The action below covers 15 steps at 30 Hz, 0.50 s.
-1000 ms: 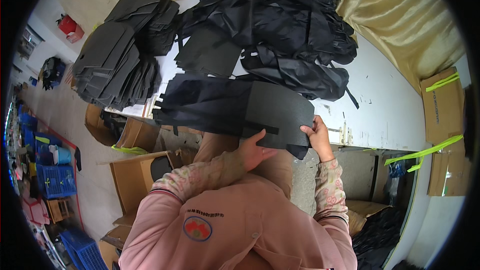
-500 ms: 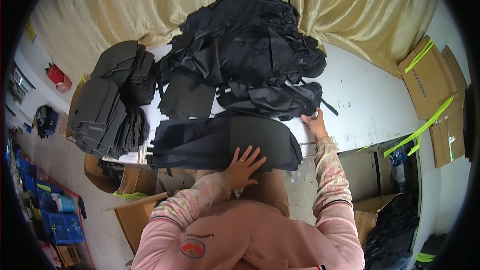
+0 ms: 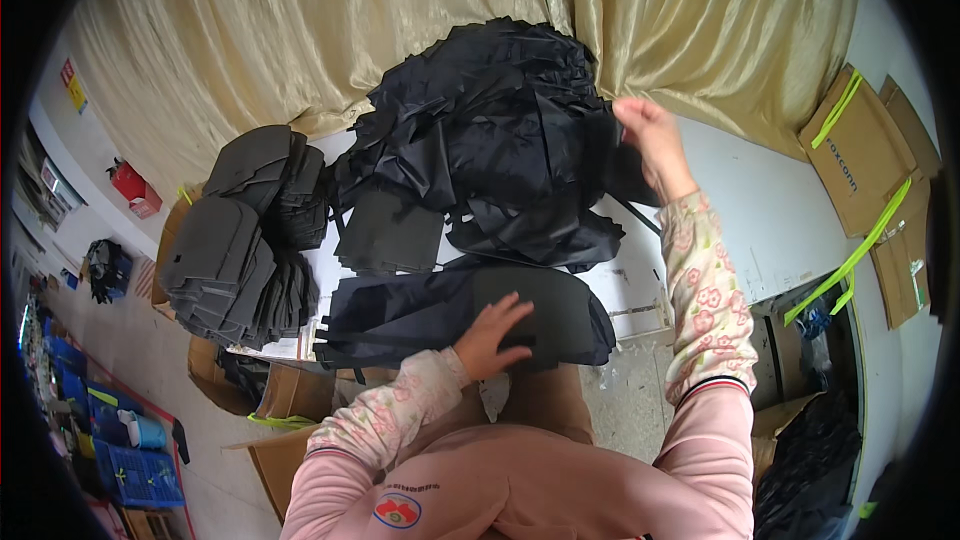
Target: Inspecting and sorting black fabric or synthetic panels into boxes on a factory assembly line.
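Nearest, the left hand [image 3: 493,340] lies palm down, its grip spread wide, on a dark grey panel [image 3: 562,312]. That panel sits at the right end of some flat black cloth [image 3: 400,312] along the near edge of the bench [image 3: 735,180], above the person's knees. Judging by the layout, this is the only cloth spread out neatly; most of the material looks yet to be handled. Just beyond it sits a short pile of grey sheets [image 3: 390,232], and to the left lean two thick stacks of rounded panels [image 3: 213,250]. A big, crumpled cloth heap [image 3: 490,130] fills the middle and back. At its right side, the right hand [image 3: 652,140] has its grip closed, pinching a loose black piece [image 3: 628,178].

Below the bench's right end is a dark bundle [image 3: 815,465], too shadowed to tell what it is. The bench is white, with scraps of black on it. Flattened cardboard [image 3: 862,165] leans at the right; gold curtains [image 3: 250,30] hang behind. Farther left, blue crates [image 3: 135,475] stand on the floor.
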{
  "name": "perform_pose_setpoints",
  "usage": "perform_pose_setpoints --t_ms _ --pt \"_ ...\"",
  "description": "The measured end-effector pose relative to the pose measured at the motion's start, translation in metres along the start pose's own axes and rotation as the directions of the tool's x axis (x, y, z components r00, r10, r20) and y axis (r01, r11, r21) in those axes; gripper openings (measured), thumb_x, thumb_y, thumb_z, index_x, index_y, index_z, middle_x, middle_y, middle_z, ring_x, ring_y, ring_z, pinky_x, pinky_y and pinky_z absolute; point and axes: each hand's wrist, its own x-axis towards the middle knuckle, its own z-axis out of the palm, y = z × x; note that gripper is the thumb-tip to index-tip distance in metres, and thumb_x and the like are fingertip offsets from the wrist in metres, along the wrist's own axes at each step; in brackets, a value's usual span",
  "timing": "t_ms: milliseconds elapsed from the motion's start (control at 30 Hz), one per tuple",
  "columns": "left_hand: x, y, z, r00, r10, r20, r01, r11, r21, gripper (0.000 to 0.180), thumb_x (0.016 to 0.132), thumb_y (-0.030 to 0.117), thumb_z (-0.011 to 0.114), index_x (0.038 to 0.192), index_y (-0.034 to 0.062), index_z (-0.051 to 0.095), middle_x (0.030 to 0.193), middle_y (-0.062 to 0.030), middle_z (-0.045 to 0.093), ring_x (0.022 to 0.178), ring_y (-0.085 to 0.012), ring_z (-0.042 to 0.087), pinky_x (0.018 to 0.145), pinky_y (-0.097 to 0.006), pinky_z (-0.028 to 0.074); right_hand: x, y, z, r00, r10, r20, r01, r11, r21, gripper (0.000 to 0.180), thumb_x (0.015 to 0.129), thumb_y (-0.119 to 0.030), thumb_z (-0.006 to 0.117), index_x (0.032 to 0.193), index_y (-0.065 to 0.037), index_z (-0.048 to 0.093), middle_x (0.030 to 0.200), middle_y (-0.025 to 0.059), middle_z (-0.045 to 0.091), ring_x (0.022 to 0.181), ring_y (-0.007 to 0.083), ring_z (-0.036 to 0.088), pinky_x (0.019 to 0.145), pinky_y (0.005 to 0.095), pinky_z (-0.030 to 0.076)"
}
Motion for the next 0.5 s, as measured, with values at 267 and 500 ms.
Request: perform_pose_setpoints --t_ms 267,500 --pt "0.070 0.058 -0.141 0.630 0.199 -0.751 -0.306 0.952 -0.004 0.090 0.070 0.016 0.080 0.140 0.0016 0.027 0.138 -0.0178 0.036 0.128 -0.0296 0.040 0.107 -0.039 0.031 -0.046 -0.131 0.090 0.808 -0.339 0.482 0.385 0.923 0.004 0.028 0.087 -0.002 0.056 0.114 0.000 0.063 0.100 0.0045 0.066 0.091 0.0100 0.059 0.085 0.0227 0.046" --pt "0.081 0.086 -0.233 0.493 0.180 -0.851 -0.335 0.942 0.005 0.046 0.079 0.005 0.071 0.120 0.0008 0.051 0.110 -0.0088 0.061 0.100 -0.0164 0.058 0.089 -0.030 0.046 -0.080 -0.145 0.141 0.499 -0.463 0.732 0.446 0.862 0.241 0.028 0.088 -0.004 0.056 0.115 0.004 0.060 0.095 0.0058 0.065 0.087 0.0104 0.061 0.078 0.0242 0.050"
